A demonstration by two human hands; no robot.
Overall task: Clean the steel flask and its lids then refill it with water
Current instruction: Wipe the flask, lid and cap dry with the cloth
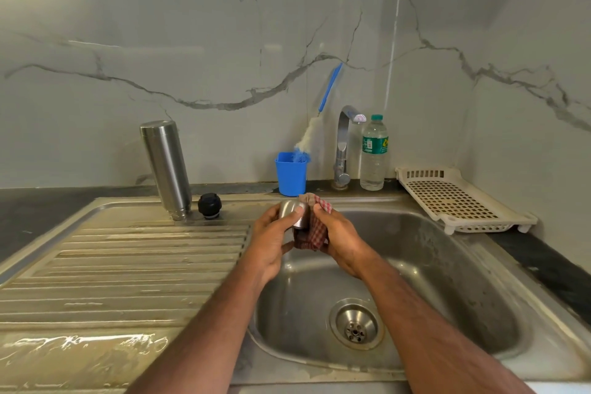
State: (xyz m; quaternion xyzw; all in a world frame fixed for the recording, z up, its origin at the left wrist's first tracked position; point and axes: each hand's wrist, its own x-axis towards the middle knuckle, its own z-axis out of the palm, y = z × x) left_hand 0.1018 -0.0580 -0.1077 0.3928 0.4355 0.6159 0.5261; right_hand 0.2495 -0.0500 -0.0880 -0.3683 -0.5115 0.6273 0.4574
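The steel cap (292,213), the flask's outer lid, is held over the back edge of the sink basin (447,265). The left hand (271,243) grips it, thumb curled across its rounded side and fingers wrapped behind. Touching the cap on its right is a red checked cloth (315,230), bunched in the right hand (340,240), whose fingers are closed round the fabric and press it against the cap. Whether the cloth reaches inside the cap cannot be told.

The steel flask (166,168) stands upside down, mouth down and leaning slightly, at the back edge of the ribbed draining board (128,265). Just beside it on its right sits the black inner lid (209,205), apart from the flask.

Behind the basin's back rim a blue cup (290,174) holds a bottle brush (315,128) with a blue handle that leans right against the marble wall. Right of the cup stands the steel tap (343,147), then a clear plastic water bottle (373,153) with a green cap. A cream plastic rack (460,201) lies tilted at the back right corner of the sink. The drain (356,325) sits in the basin floor, towards the front.
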